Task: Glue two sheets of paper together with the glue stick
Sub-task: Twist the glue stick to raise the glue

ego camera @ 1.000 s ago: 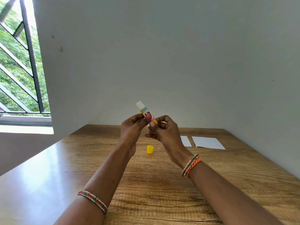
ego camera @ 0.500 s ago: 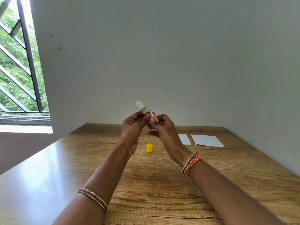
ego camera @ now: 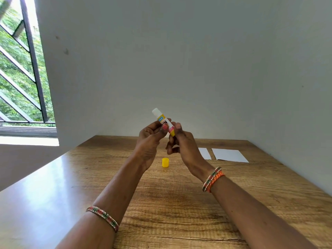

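Only one piece of lettering can be read: bold black letters "KIN" are printed on the white barrel of the glue stick (ego camera: 163,122), partly covered by a thumb. Just above them on the barrel, a small blue and yellow label is seen, its text too small to be made out.

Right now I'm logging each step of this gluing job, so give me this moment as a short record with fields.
glue stick: uncapped, tilted, white tip up and to the left, held above the table
left hand: grips the tube's middle
right hand: fingertips on the tube's yellow base
yellow cap: standing on the wooden table, below the hands
paper sheets: two, flat, side by side at far right, one partly hidden by the right hand
glue on paper: none visible
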Demonstrator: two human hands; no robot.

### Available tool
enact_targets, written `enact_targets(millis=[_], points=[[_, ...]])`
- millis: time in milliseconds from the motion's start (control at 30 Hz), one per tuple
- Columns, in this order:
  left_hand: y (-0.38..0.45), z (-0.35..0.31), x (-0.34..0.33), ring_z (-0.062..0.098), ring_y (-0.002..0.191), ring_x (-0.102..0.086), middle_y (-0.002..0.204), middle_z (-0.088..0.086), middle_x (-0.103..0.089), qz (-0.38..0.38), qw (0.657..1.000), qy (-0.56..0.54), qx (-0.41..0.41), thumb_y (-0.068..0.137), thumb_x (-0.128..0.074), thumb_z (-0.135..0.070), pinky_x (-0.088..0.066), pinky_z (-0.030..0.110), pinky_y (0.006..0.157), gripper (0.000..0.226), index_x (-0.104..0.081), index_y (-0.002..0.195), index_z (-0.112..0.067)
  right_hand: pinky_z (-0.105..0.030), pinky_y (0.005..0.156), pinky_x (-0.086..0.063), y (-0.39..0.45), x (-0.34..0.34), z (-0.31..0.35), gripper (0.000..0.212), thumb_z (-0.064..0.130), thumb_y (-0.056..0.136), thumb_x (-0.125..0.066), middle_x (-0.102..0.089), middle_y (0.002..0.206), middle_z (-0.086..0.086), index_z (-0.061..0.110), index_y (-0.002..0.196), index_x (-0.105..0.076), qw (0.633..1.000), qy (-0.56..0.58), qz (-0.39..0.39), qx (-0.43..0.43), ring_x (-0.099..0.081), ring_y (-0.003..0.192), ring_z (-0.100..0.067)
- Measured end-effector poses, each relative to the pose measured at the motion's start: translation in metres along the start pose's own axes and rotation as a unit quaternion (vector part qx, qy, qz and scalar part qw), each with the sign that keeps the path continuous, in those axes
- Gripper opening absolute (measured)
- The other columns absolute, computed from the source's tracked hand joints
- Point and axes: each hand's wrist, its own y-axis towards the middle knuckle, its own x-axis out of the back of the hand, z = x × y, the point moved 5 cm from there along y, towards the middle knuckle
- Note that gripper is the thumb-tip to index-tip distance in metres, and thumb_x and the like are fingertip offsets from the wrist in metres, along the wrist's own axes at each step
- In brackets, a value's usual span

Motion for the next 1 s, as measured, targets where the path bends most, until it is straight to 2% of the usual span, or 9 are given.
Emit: enact_targets(millis=[67, 200, 367, 500, 633, 733, 800, 900, 1000], points=[[0.0004, 0.0015, 0.0021, -0.006, 0.074, -0.065, 0.074, -0.012, -0.073, -0.010, 1.000, 0.001, 0.001, 0.089, -0.054, -0.011, -0.047, 0.016, 0.067, 0.016, -0.064, 0.101, -0.013, -0.031, 0.061, -0.048, -0.0020, -0.0018, 0.0005, 0.033, 0.041, 0.099, -0.029, -0.053, 0.068, 0.001, 0.027, 0.099, -0.059, 1.000, -0.010, 0.010, -0.001, -0.055, 0.063, -0.012], [0.0010, 0.0016, 0.0057, -0.007, 0.067, -0.065, 0.069, -0.013, -0.073, -0.049, 0.999, 0.004, 0.001, 0.087, -0.059, -0.009, -0.048, 0.008, 0.056, 0.014, -0.065, 0.099, -0.011, -0.027, 0.063, -0.053, -0.0013, -0.0006, -0.0011, 0.018, 0.027, 0.096, -0.049, -0.061, 0.089, -0.004, 0.013, 0.106, -0.048, 0.998, -0.057, -0.027, 0.027, -0.060, 0.078, -0.013], [0.0005, -0.0014, 0.0052, -0.011, 0.069, -0.064, 0.068, -0.016, -0.072, -0.064, 0.998, 0.002, -0.003, 0.086, -0.060, -0.014, -0.037, 0.021, 0.070, 0.007, -0.065, 0.090, -0.015, -0.023, 0.062, -0.056, -0.0032, 0.0028, 0.0042, 0.018, 0.009, 0.090, -0.058, -0.064, 0.087, -0.009, 0.009, 0.100, -0.044, 0.991, -0.054, -0.086, 0.085, -0.062, 0.073, -0.014], [0.0019, 0.0008, 0.0079, -0.013, 0.070, -0.063, 0.069, -0.016, -0.072, -0.065, 0.998, 0.001, 0.000, 0.085, -0.061, -0.016, -0.037, 0.024, 0.076, 0.007, -0.065, 0.091, -0.014, -0.030, 0.057, -0.054, -0.0035, 0.0030, 0.0052, 0.014, 0.015, 0.093, -0.055, -0.060, 0.069, -0.007, 0.002, 0.096, -0.048, 0.993, -0.041, -0.082, 0.075, -0.058, 0.061, -0.013], [0.0017, 0.0028, 0.0057, -0.012, 0.076, -0.064, 0.078, -0.017, -0.073, -0.041, 0.999, 0.011, 0.012, 0.085, -0.061, -0.019, -0.030, 0.038, 0.088, 0.010, -0.067, 0.093, -0.021, -0.030, 0.053, -0.047, -0.0056, 0.0049, 0.0082, 0.018, 0.021, 0.097, -0.047, -0.058, 0.067, -0.005, 0.004, 0.094, -0.050, 0.988, -0.088, -0.101, 0.081, -0.053, 0.059, -0.013], [0.0026, 0.0040, 0.0033, -0.006, 0.083, -0.064, 0.078, -0.015, -0.074, -0.020, 1.000, 0.012, 0.015, 0.086, -0.059, -0.018, -0.031, 0.039, 0.089, 0.012, -0.067, 0.094, -0.023, -0.027, 0.048, -0.043, -0.0062, 0.0034, 0.0076, 0.029, 0.029, 0.101, -0.033, -0.052, 0.062, -0.006, 0.012, 0.091, -0.055, 0.989, -0.086, -0.100, 0.068, -0.048, 0.054, -0.014], [0.0025, 0.0047, 0.0026, -0.001, 0.092, -0.061, 0.079, -0.015, -0.074, -0.013, 1.000, 0.012, 0.021, 0.086, -0.059, -0.020, -0.032, 0.038, 0.089, 0.013, -0.067, 0.096, -0.023, -0.022, 0.042, -0.040, -0.0061, 0.0018, 0.0064, 0.034, 0.035, 0.101, -0.029, -0.045, 0.058, -0.005, 0.023, 0.082, -0.054, 0.994, -0.066, -0.079, 0.043, -0.043, 0.045, -0.008], [0.0006, 0.0064, 0.0026, 0.005, 0.095, -0.061, 0.077, -0.014, -0.073, -0.018, 0.999, 0.012, 0.027, 0.077, -0.063, -0.031, -0.034, 0.038, 0.090, 0.018, -0.068, 0.092, -0.022, -0.025, 0.041, -0.041, -0.0059, 0.0007, 0.0063, 0.048, 0.040, 0.100, -0.028, -0.045, 0.051, -0.006, 0.014, 0.066, -0.051, 0.993, -0.091, -0.066, 0.036, -0.042, 0.039, -0.009], [0.0006, 0.0073, 0.0066, 0.006, 0.092, -0.062, 0.082, -0.010, -0.072, -0.049, 0.998, 0.026, 0.030, 0.081, -0.064, -0.031, -0.036, 0.037, 0.085, 0.013, -0.069, 0.089, -0.022, -0.039, 0.048, -0.050, -0.0055, 0.0007, 0.0068, 0.038, 0.038, 0.099, -0.035, -0.055, 0.063, -0.016, 0.007, 0.088, -0.054, 0.982, -0.149, -0.076, 0.088, -0.052, 0.050, -0.026]])
